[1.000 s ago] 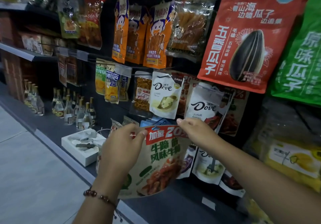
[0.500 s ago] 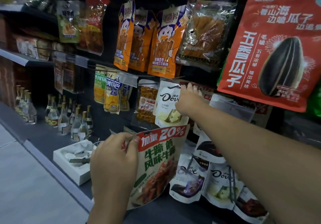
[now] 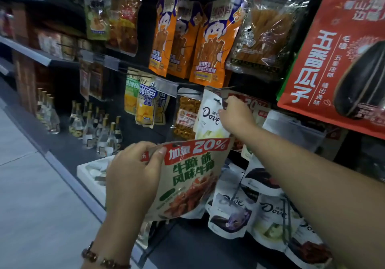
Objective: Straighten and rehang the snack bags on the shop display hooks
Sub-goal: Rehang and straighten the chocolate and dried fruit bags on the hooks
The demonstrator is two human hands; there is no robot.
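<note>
The left hand (image 3: pixel 133 177) pinches the light, crinkly beef-tendon snack bag (image 3: pixel 191 177) by its stiffer top corner, best held there, while the right hand (image 3: pixel 235 116) fingers curl at the white Dove pouch (image 3: pixel 208 114) above it, hold unclear.

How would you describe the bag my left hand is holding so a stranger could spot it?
Below the huge red sunflower seed bag, find the white Dove pouch. Just beneath it the left hand grips a beige snack bag, the only one with a red 20% banner over green characters.
</note>
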